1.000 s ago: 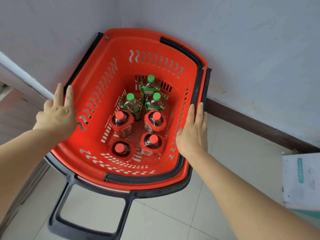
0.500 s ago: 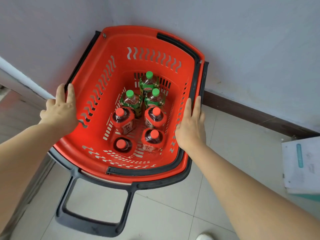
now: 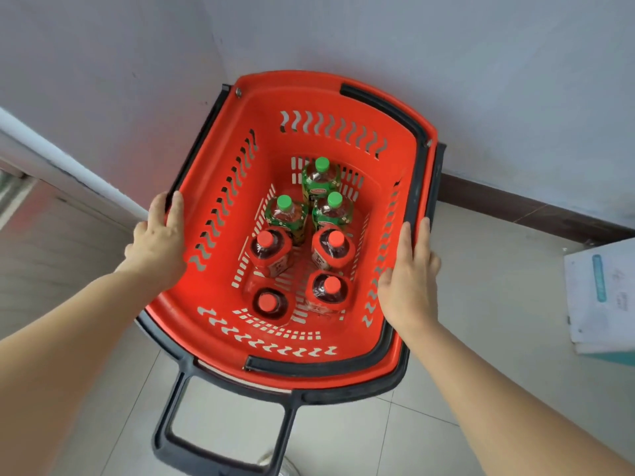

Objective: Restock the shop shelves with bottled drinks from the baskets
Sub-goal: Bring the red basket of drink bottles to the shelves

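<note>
The left hand (image 3: 156, 245) and right hand (image 3: 409, 280) lie flat, fingers straight, on the side edges of the red basket (image 3: 292, 79), steadying it. Next, I think, one hand must grab a bottle (image 3: 335, 250) inside.

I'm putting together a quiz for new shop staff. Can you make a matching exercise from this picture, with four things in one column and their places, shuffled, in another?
Things
1. green-capped bottles
2. red-capped bottles
3. left hand
4. black pull handle

Places
A. near end of the red basket floor
B. on the basket's left rim
C. sticking out beyond the basket's near end
D. far end of the basket floor

Pairs: 1-D, 2-A, 3-B, 4-C
</note>
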A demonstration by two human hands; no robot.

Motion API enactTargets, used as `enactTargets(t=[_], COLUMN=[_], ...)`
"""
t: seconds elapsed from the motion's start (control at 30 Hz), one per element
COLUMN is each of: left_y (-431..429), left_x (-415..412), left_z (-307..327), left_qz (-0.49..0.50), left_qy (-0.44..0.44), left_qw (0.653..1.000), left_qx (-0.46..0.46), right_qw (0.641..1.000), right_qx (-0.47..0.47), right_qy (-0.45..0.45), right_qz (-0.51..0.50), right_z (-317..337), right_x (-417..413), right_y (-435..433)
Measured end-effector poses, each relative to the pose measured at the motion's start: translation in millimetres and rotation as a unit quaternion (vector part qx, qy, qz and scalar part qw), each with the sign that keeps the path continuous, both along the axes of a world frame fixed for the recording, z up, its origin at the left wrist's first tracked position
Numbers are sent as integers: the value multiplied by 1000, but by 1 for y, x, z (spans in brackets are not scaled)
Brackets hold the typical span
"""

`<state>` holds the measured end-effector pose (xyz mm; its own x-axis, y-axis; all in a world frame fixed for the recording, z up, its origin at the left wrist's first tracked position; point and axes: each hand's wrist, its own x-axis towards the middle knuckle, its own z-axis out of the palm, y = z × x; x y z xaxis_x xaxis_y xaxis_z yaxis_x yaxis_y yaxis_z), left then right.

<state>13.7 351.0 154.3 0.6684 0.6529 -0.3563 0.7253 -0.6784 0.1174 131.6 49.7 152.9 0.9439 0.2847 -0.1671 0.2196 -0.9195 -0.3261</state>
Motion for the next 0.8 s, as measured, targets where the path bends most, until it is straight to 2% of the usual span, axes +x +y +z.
enactTargets(t=[0.23,0.47,0.57,0.7,0.8], left_y=[-49,-92,-115,-153,-184], left_x=[8,28,28,39,51], left_z=[9,10,6,16,24], left_qz=[-33,-108,-122,-101,-101], left_qy=[4,-19,-22,-24,-13], left_qw=[999,994,992,987,985], left_qx=[-1,-10,-37,-124,-142], right_qw=[999,989,979,949,939], right_qx=[16,63,97,175,173], right_qy=[0,15,0,33,35], right_qz=[-50,-136,-177,-261,-296], right_z=[-5,1,2,3,3], right_x=[-20,-33,-35,-38,-51], right_y=[-56,-114,-141,-186,-217])
